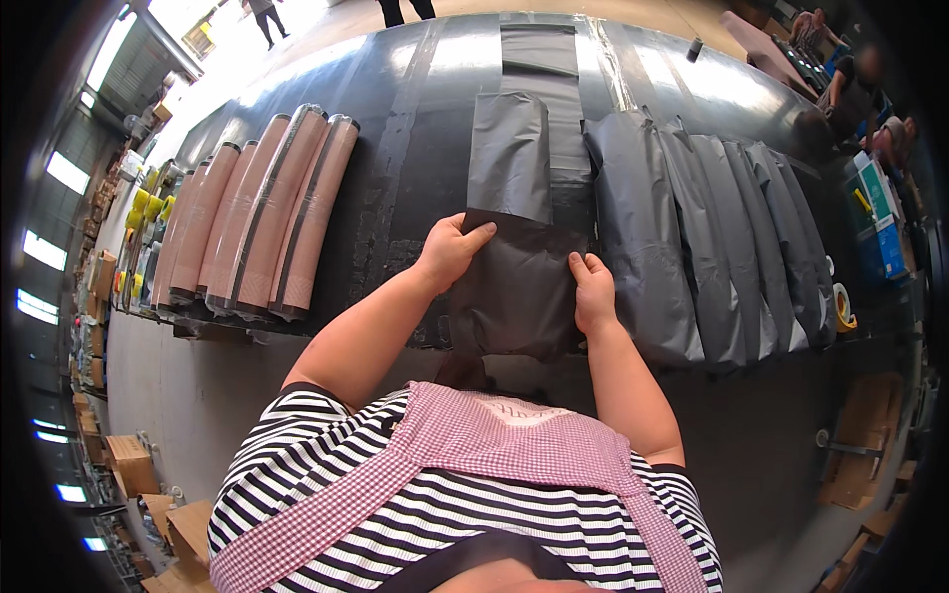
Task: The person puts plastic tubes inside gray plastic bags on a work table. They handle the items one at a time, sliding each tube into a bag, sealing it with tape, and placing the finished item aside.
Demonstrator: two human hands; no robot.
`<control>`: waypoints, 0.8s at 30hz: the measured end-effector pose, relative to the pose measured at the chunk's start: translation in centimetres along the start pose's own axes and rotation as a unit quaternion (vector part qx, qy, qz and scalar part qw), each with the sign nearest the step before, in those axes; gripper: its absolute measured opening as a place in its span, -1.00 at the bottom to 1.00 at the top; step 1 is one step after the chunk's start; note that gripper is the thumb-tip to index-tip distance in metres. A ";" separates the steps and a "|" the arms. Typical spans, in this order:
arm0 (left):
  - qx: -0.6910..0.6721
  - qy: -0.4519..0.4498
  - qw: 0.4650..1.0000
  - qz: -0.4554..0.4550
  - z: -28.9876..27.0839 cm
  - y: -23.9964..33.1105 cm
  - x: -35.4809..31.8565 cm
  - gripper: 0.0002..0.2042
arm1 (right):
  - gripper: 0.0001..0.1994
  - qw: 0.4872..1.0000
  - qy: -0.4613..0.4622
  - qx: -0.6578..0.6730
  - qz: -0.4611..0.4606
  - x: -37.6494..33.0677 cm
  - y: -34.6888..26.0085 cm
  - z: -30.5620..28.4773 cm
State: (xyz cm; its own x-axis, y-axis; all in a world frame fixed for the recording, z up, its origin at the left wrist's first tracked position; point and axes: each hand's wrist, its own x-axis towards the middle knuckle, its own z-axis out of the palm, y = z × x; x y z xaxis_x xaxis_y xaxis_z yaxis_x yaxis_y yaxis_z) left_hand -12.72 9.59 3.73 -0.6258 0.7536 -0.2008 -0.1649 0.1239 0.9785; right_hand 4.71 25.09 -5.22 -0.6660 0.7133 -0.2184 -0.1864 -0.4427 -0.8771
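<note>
In front of me, at the table's near edge, is a dark grey plastic bag (519, 287). My left hand (457, 252) pinches its upper left edge between thumb and fingers. My right hand (593, 292) grips its right edge, fingers partly hidden. Just beyond, a lighter grey plastic piece (509, 148) lies upright on the table; I cannot tell whether it joins the bag. Under and behind it are flat grey bags (539, 59). Several filled grey bags (643, 237) lie side by side to the right. Several pink rolls in clear film (316, 212) lie to the left.
The black table (395, 168) bears tape strips. Yellow tape rolls (153, 203) stand at the far left; another tape roll (843, 306) lies at the right end. A dark cylinder (694, 49) stands far right. Other people (850, 89) are beyond the right end. Cardboard boxes (133, 460) stand lower left.
</note>
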 end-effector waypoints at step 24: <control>0.451 0.105 0.874 0.148 -2.0 -4.1 -0.3 -0.56 | -0.44 0.871 0.005 -0.490 -0.020 3.5 -2.3 3.1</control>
State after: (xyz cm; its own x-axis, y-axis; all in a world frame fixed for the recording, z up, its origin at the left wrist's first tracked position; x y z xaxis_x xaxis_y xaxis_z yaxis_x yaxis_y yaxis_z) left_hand -13.37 7.61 -0.35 -0.6806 0.7161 0.1551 0.6367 0.4733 0.6087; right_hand 0.54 26.92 -2.59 -0.6655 0.7250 -0.1777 0.5005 0.2568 -0.8268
